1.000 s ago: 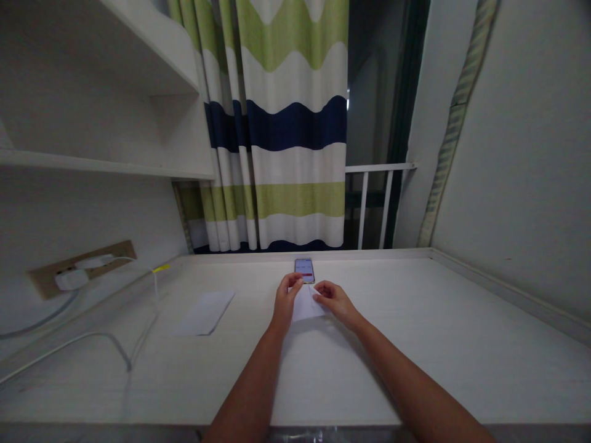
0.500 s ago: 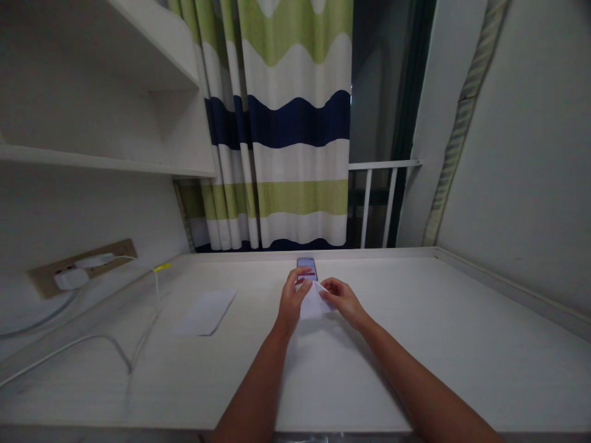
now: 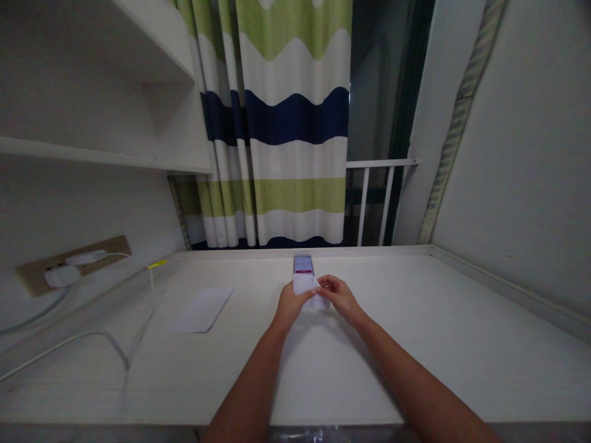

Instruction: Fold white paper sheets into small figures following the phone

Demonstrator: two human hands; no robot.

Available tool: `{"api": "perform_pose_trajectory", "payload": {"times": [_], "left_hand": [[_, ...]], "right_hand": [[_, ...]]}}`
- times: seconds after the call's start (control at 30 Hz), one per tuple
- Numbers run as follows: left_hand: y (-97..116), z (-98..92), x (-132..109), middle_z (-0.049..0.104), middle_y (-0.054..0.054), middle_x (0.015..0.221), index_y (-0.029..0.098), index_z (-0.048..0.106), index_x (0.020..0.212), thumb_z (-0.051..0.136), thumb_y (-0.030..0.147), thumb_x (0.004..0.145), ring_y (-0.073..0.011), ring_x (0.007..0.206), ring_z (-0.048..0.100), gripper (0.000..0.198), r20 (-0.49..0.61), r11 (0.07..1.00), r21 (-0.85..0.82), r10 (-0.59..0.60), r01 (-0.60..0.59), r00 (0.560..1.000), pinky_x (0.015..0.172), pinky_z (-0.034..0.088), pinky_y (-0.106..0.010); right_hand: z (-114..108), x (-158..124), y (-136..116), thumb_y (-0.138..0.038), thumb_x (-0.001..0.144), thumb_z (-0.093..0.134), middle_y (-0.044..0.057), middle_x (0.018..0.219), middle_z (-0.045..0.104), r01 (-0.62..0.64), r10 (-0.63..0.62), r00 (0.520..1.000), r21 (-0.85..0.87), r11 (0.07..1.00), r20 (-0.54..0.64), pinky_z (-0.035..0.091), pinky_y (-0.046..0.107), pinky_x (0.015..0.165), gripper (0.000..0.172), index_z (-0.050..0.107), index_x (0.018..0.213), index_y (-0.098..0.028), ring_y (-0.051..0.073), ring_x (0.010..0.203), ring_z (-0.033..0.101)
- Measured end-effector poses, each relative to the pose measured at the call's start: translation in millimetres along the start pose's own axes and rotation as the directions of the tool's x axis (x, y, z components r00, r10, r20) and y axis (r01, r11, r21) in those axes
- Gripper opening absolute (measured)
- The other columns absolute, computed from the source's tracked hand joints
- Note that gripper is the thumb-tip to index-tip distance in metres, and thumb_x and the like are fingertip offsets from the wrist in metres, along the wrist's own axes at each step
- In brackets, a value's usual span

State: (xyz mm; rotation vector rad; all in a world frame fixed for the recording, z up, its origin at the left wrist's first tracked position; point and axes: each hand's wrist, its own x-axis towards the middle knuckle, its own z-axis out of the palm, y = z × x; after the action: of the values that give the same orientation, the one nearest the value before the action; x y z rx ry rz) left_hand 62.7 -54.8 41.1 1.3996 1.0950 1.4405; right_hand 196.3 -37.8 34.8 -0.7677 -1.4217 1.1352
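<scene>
Ranged along nine o'clock, with white plugs point(image 3: 62, 275) in a brown socket panel point(image 3: 33, 278) farthest left, then with loose white sheets point(image 3: 201, 312) on a pale desk point(image 3: 462, 326). Gripped from between seven and eight by the left hand point(image 3: 290, 304), with thumb laid across the near face and other fingers hidden behind folded white paper point(image 3: 303, 284). Overlapping, at twelve, the near end of a lit phone point(image 3: 303, 264), before a striped curtain point(image 3: 295, 160). Pinched near three between thumb and bent fingers of the right hand point(image 3: 341, 299), with fingertips touching the edge. Backed at one by a white railing point(image 3: 381, 163).
</scene>
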Motion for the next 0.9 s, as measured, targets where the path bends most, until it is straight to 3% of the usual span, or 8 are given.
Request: {"api": "perform_pose_trajectory", "payload": {"times": [0.13,0.27,0.63,0.9], "left_hand": [[-3,-1.5,1,0.066,-0.006,0.076,0.011,0.063,0.08,0.067,0.016,0.051,-0.0181,0.07,0.06,0.029,-0.01,0.999,-0.012,-0.04,0.04,0.999,0.065,0.045,-0.027],[-5,-1.3,1,0.066,-0.007,0.078,0.011,0.063,0.082,0.067,0.015,0.051,-0.0188,0.071,0.06,0.032,-0.006,0.998,-0.005,-0.068,0.068,0.998,0.065,0.045,-0.028],[-12,0.5,-3,0.066,-0.009,0.084,0.011,0.061,0.088,0.069,0.015,0.049,-0.0193,0.071,0.061,0.04,0.157,0.962,-0.19,-0.167,0.195,0.973,0.061,0.047,-0.027],[-8,2.1,-7,0.066,-0.008,0.081,0.012,0.061,0.087,0.069,0.014,0.05,-0.0191,0.07,0.061,0.039,0.187,0.948,-0.214,-0.199,0.237,0.962,0.061,0.047,-0.028]], "right_hand": [[1,-2,-4,-0.03,0.052,0.069,-0.001,0.065,0.058,-0.02,0.019,1.0,0.02,1.0,0.012,0.038,0.024,0.059,0.025,0.056,0.069,-0.016,0.01,0.059,0.051],[2,-4,-9,-0.036,0.057,0.064,-0.001,0.058,0.056,-0.037,0.035,0.999,-0.042,0.998,-0.027,0.035,0.023,0.053,0.025,0.059,0.067,-0.014,0.009,0.053,0.046],[-1,1,1,-0.038,0.056,0.062,-0.003,0.049,0.05,-0.015,0.005,0.996,-0.11,0.994,-0.092,0.028,0.022,0.045,0.025,0.057,0.06,-0.014,0.008,0.046,0.039],[-1,2,4,-0.035,0.056,0.06,-0.004,0.047,0.047,-0.012,-0.006,0.994,-0.161,0.987,-0.11,0.028,0.021,0.044,0.021,0.054,0.057,-0.015,0.007,0.044,0.036]]}}
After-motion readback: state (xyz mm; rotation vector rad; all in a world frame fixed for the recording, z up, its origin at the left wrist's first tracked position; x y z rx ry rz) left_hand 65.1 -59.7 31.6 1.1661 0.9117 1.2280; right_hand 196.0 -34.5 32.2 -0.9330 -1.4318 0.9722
